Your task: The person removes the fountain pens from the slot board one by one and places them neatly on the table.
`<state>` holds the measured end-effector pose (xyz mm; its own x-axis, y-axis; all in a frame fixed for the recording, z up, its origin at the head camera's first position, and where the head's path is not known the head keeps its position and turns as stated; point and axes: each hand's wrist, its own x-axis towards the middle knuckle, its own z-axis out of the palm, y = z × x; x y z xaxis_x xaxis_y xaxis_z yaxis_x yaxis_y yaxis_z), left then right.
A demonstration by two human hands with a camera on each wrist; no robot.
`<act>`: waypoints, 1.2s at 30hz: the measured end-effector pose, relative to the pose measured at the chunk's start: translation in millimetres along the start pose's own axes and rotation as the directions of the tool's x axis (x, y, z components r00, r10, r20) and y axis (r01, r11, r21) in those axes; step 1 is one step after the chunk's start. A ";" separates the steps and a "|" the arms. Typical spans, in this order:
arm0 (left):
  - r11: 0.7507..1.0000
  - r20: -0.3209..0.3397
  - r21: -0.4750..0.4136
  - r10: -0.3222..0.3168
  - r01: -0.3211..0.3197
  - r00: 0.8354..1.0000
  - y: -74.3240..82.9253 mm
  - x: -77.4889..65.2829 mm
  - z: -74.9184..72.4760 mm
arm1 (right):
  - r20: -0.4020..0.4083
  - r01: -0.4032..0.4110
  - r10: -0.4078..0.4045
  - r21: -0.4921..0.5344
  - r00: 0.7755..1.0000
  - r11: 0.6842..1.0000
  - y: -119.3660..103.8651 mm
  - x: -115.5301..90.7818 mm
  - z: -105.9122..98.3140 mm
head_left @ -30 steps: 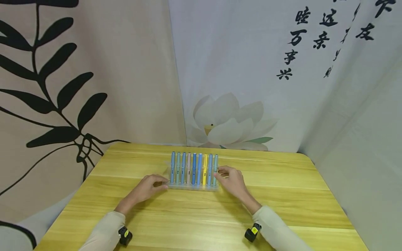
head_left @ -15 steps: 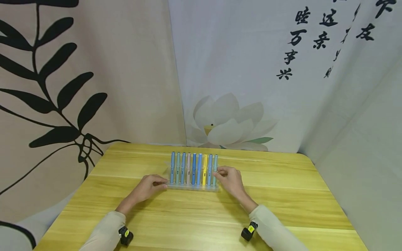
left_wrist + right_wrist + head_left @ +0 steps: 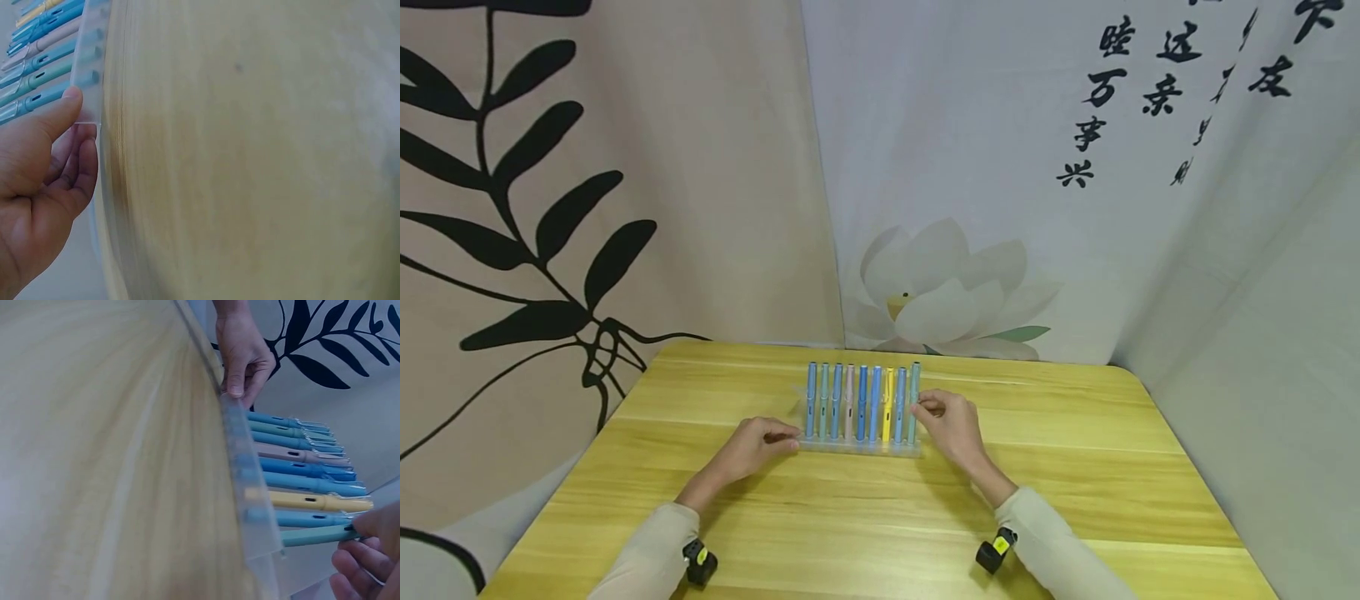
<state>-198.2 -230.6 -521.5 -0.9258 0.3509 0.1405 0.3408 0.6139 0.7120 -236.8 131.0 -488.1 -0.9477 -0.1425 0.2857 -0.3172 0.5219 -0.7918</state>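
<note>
In the head view, the right hand pinches the green pen at the right end of a clear rack, its top a little above its blue neighbour's. The left hand grips the rack's left end. Eight other pens stand in the row. Best, I judge, to keep the left grip firm and move the pen only along its own length, clear of its neighbour. The bench is yellowish, streaky wood; behind hang pale cloths printed with dark leaves, a lotus and black writing.

In the left wrist view, the left thumb presses the rack's end, with fingers bent below it.

In the right wrist view, thumb and fingers close around the green pen's upper part; whether its lower end sits inside the rack is too blurred to say.
</note>
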 end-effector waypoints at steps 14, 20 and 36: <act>1.000 -0.002 -0.009 0.009 -0.009 1.000 0.3 1.7 1.0 | -0.036 0.019 -0.018 0.044 0.999 0.999 -11.1 -2.3 -25.0; 1.000 -0.004 -0.015 0.005 -0.005 1.000 -1.7 3.1 1.1 | -0.042 0.005 -0.003 0.047 0.999 0.999 -5.3 -5.4 -34.3; 1.000 -0.003 -0.015 0.007 -0.007 1.000 -1.0 3.4 0.2 | -0.076 -0.025 0.028 0.040 0.997 0.999 9.9 -17.7 -50.4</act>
<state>-201.7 -229.9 -521.8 -0.9239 0.3529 0.1476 0.3447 0.6008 0.7213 -221.4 181.1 -473.8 -0.9507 -0.0639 0.3034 -0.2946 0.4915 -0.8196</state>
